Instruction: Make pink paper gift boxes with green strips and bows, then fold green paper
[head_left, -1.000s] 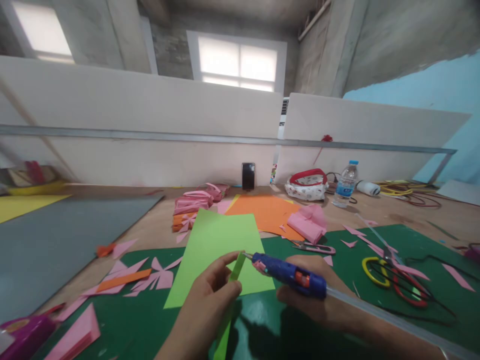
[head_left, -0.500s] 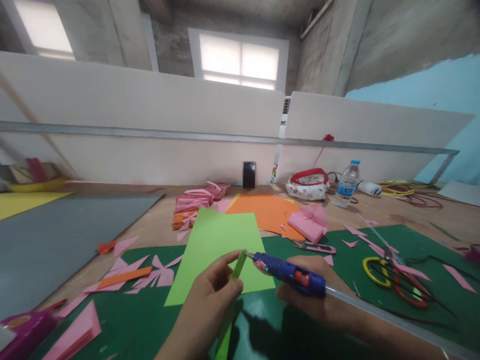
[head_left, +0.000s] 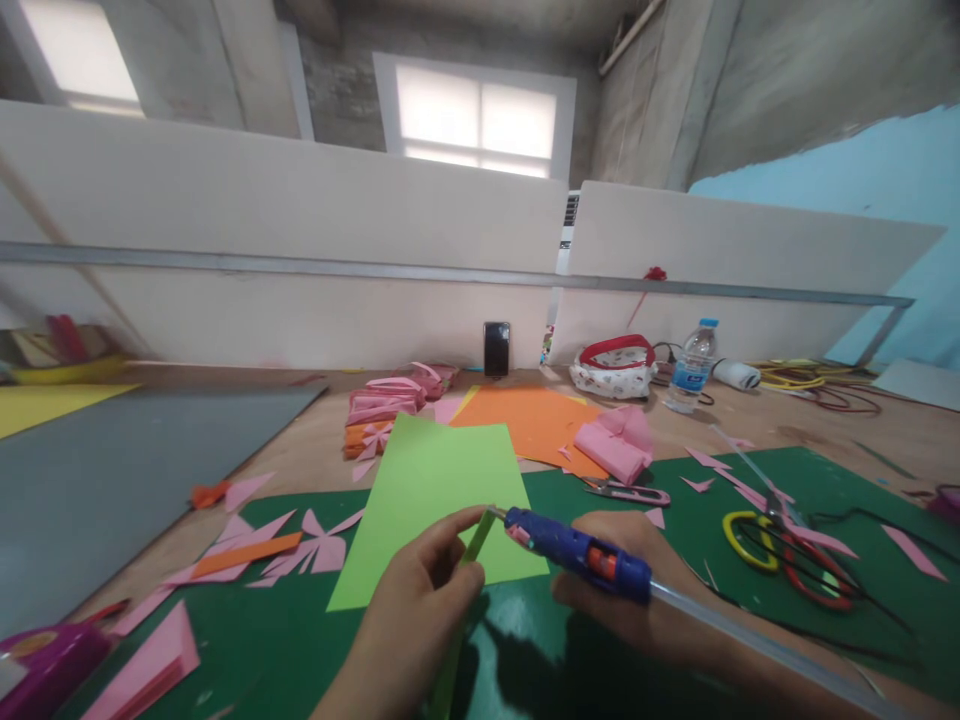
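Hardly anything has shifted since half a second ago: the green paper strip (head_left: 478, 538) seems turned a little more edge-on, showing a narrower face, while both hands stay almost where they were. At the near middle, above the green mat (head_left: 270, 640) and the near part of the light green sheet (head_left: 435, 490), the left hand (head_left: 420, 595) pinches that strip between thumb and index finger. Just right of it, the right hand (head_left: 641, 537) is wrapped around a blue glue gun (head_left: 577, 552), its nozzle pointing left and touching or all but touching the strip's far end; a clear glue stick (head_left: 750, 634) runs out behind. Judging from this, the strip is already cut and work with the gun is only at its tip; the remaining length runs down below the hand, joined to nothing visible, and whether glue is laid is too small to tell. Pink cut pieces (head_left: 315, 550) lie left, scissors (head_left: 778, 518) right
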